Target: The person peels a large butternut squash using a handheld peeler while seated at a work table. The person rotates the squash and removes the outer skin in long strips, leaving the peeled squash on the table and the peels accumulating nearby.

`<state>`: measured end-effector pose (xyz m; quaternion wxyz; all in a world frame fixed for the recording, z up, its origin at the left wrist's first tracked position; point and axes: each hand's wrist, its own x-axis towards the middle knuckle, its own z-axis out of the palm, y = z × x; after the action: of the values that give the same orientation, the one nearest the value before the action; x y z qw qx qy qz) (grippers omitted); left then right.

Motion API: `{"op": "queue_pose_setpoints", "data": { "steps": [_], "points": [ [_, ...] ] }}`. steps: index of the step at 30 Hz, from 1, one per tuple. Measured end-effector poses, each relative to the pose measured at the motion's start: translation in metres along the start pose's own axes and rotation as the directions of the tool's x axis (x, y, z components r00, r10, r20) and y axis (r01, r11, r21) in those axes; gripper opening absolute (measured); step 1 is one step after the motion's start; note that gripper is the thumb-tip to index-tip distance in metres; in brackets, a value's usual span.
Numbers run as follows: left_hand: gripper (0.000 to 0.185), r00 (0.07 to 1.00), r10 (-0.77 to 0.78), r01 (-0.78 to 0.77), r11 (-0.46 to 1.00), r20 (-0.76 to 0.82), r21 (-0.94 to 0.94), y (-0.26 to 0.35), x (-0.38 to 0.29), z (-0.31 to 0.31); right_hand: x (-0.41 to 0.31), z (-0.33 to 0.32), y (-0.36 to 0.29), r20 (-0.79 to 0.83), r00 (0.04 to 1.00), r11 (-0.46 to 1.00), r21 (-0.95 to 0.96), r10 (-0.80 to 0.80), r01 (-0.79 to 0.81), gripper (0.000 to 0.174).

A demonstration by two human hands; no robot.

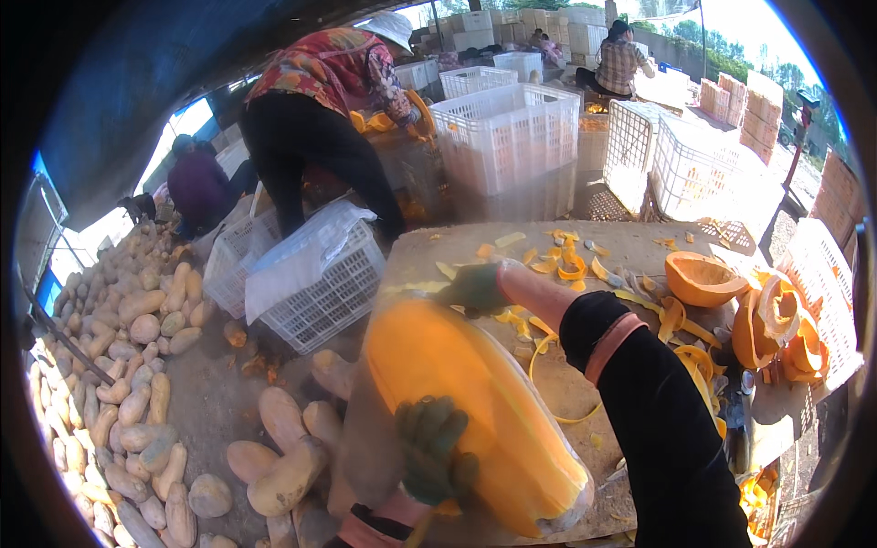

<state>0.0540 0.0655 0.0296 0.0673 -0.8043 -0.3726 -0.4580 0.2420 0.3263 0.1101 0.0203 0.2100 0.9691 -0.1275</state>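
A large, mostly peeled orange squash [473,411] lies on the worktable [493,240], with a strip of pale rind along its right side. My left hand [435,445], in a dark green glove, holds the squash on its near left side, fingers spread over the flesh. My right hand [473,291], also gloved, is at the far end of the squash, its arm reaching across from the right. Blur and the glove hide whether it grips a tool. Curled strips of peel [569,264] lie beyond and right of it.
Hollowed squash halves [706,277] sit at the table's right, by a white crate [822,288]. Unpeeled squashes [288,472] cover the floor at left. A cloth-draped crate [329,294] stands beyond the table's left edge. A person [322,116] bends over behind it.
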Motion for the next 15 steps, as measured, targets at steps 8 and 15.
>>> {"op": "queue_pose_setpoints", "data": {
  "steps": [8, 15],
  "points": [
    [0.051, 0.999, -0.016, 0.017, 0.999, 0.038, -0.035, -0.008, -0.013, -0.017, -0.108, 0.053, -0.111, -0.230, 0.805, 0.736, 0.589, 0.547, -0.333, 0.048],
    [0.049, 0.993, -0.034, 0.052, 0.987, 0.114, -0.154, -0.006, -0.003, -0.010, -0.269, 0.100, -0.271, 0.153, 0.608, 0.382, 0.654, 0.779, -0.653, 0.049]
  ]
}}
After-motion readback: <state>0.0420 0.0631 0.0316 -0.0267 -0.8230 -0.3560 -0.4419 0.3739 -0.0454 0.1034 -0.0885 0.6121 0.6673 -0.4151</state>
